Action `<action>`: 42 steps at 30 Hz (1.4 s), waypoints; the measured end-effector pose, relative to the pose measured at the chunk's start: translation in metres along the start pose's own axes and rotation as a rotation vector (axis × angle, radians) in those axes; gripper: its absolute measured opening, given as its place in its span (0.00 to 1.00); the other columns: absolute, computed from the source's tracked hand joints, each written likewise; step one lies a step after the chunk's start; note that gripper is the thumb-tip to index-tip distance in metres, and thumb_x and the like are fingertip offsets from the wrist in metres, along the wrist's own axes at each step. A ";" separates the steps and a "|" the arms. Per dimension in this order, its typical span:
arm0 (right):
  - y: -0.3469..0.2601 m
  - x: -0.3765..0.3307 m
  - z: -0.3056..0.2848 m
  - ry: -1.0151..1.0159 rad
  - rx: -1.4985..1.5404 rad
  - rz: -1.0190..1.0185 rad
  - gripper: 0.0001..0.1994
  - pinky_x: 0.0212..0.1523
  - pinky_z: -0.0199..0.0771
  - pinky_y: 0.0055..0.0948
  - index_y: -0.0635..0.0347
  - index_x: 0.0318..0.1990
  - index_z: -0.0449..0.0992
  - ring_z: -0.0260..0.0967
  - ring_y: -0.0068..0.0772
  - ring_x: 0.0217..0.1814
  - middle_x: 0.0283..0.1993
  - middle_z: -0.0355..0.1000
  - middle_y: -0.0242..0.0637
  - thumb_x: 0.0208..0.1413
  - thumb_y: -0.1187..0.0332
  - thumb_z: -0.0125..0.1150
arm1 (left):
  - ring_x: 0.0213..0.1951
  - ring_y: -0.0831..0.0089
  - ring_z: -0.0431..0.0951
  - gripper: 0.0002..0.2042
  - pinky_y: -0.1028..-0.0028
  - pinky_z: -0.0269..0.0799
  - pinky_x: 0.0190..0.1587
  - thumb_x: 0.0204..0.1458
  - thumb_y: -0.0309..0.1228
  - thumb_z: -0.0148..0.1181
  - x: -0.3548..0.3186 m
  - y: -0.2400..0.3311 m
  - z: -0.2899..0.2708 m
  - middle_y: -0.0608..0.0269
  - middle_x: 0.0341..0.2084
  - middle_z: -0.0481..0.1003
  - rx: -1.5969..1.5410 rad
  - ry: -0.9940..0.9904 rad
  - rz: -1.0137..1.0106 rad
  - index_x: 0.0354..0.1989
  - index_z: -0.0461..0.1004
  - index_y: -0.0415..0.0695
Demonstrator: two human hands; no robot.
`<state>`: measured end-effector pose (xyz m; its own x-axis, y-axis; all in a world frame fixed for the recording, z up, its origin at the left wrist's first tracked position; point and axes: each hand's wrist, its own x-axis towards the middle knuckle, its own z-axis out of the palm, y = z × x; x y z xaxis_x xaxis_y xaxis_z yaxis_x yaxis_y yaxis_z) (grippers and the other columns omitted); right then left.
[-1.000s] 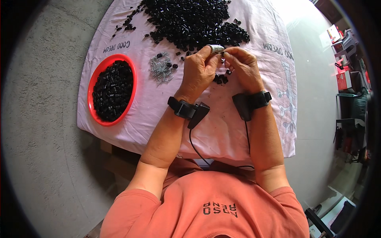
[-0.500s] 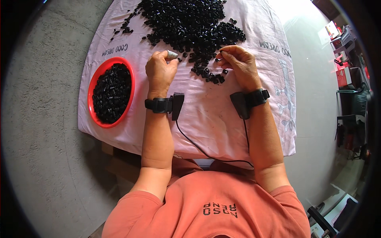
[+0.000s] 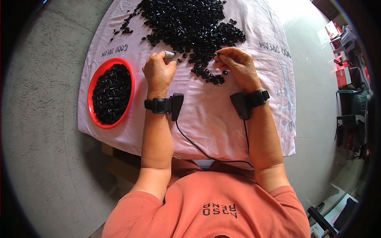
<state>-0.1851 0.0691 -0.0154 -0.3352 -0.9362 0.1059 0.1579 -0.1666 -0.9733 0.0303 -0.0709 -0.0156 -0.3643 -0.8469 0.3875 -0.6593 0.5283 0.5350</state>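
Barely shifting since half a second back, both hands are hovering at the near edge of the black heap. Head view, the only one: the left hand [image 3: 158, 71] is closing its grip around a small grey metal piece [image 3: 169, 56], held just off the cloth [image 3: 206, 115]. The right hand [image 3: 236, 65] is pinching narrow at the heap's near-right fringe, apparently on one small black part [image 3: 216, 56], though that part is too tiny to be sure of. The pile of black parts [image 3: 186, 20] is lying far on the surface; the red bowl [image 3: 104, 121] of parts is sitting to the left. Risks, as I judge them: that fingertip pinch is looking slight, so the part could be slipping back among its lookalikes, and the trailing wrist cable [image 3: 194, 144] could be snagging.
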 end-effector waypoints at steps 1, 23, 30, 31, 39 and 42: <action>0.000 0.000 0.000 -0.005 -0.002 -0.002 0.07 0.38 0.78 0.20 0.62 0.46 0.78 0.77 0.22 0.36 0.38 0.80 0.35 0.63 0.73 0.59 | 0.34 0.56 0.79 0.07 0.57 0.72 0.37 0.39 0.30 0.67 0.000 -0.001 0.000 0.58 0.27 0.77 0.004 0.000 0.000 0.29 0.79 0.46; -0.004 -0.002 0.000 -0.086 0.071 0.056 0.09 0.39 0.79 0.22 0.61 0.49 0.76 0.79 0.25 0.39 0.42 0.80 0.39 0.65 0.71 0.58 | 0.35 0.65 0.80 0.06 0.70 0.74 0.39 0.57 0.22 0.58 -0.011 0.057 0.011 0.56 0.34 0.79 -0.424 -0.083 0.208 0.40 0.80 0.41; -0.005 -0.002 0.001 -0.127 0.074 0.095 0.09 0.41 0.80 0.22 0.63 0.49 0.75 0.80 0.28 0.41 0.43 0.80 0.41 0.65 0.72 0.57 | 0.38 0.82 0.78 0.06 0.79 0.73 0.42 0.60 0.22 0.58 -0.017 0.072 0.009 0.65 0.34 0.81 -0.773 -0.191 -0.009 0.41 0.81 0.38; -0.006 -0.003 0.002 -0.132 0.055 0.111 0.09 0.41 0.81 0.22 0.64 0.49 0.75 0.80 0.28 0.41 0.43 0.80 0.41 0.65 0.73 0.57 | 0.38 0.83 0.77 0.06 0.80 0.73 0.42 0.60 0.22 0.58 -0.018 0.073 0.008 0.66 0.35 0.81 -0.853 -0.200 -0.022 0.42 0.81 0.38; -0.005 -0.003 0.003 -0.152 0.001 0.117 0.10 0.41 0.81 0.22 0.65 0.50 0.76 0.80 0.28 0.40 0.42 0.80 0.40 0.64 0.73 0.58 | 0.33 0.87 0.74 0.06 0.83 0.69 0.34 0.59 0.24 0.61 -0.023 0.083 0.015 0.70 0.31 0.80 -1.060 -0.209 -0.084 0.41 0.81 0.38; -0.006 -0.004 0.004 -0.154 0.006 0.124 0.10 0.41 0.81 0.22 0.66 0.50 0.76 0.80 0.27 0.40 0.42 0.80 0.41 0.64 0.74 0.58 | 0.34 0.88 0.73 0.06 0.84 0.69 0.37 0.59 0.23 0.61 -0.024 0.081 0.016 0.71 0.33 0.80 -1.029 -0.219 -0.094 0.42 0.81 0.38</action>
<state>-0.1811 0.0724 -0.0095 -0.1663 -0.9860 0.0152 0.1951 -0.0480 -0.9796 -0.0255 -0.0088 0.0064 -0.5191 -0.8252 0.2226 0.1471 0.1703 0.9743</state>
